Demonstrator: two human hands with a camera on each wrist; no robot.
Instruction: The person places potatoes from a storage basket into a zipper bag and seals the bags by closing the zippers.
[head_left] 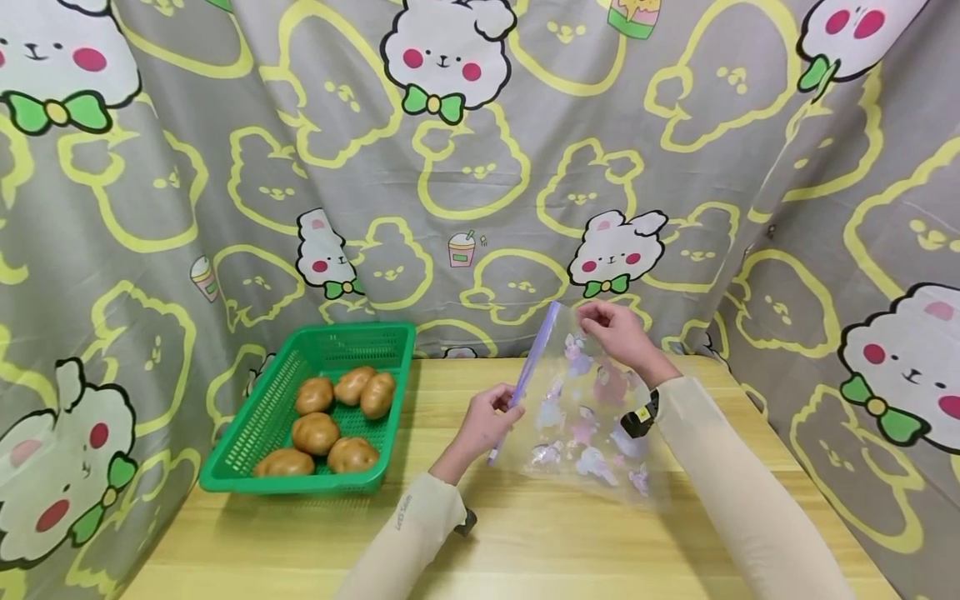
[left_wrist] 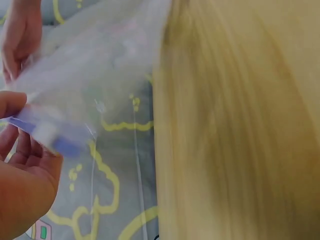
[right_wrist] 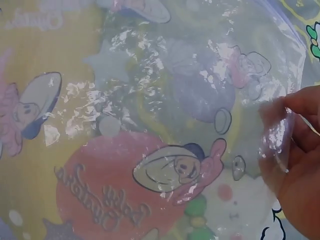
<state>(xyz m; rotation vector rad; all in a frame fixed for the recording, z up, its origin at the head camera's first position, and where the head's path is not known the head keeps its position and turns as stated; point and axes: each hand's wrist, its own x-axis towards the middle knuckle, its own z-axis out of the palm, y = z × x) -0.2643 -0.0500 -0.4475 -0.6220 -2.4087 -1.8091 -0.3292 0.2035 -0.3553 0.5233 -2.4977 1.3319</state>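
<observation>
A clear zip bag printed with cartoon figures is held up over the right part of the table, its purple zip edge slanting on the left. My left hand pinches that edge near its lower part; in the left wrist view the thumb and fingers of the left hand are around the purple strip. My right hand pinches the bag's upper side edge, and in the right wrist view the right hand has the clear film between thumb and fingers. Through the film, no contents show.
On the table's left stands a green plastic basket with several brown potatoes in it. The wooden table meets a grey curtain with rabbit prints behind and at both sides.
</observation>
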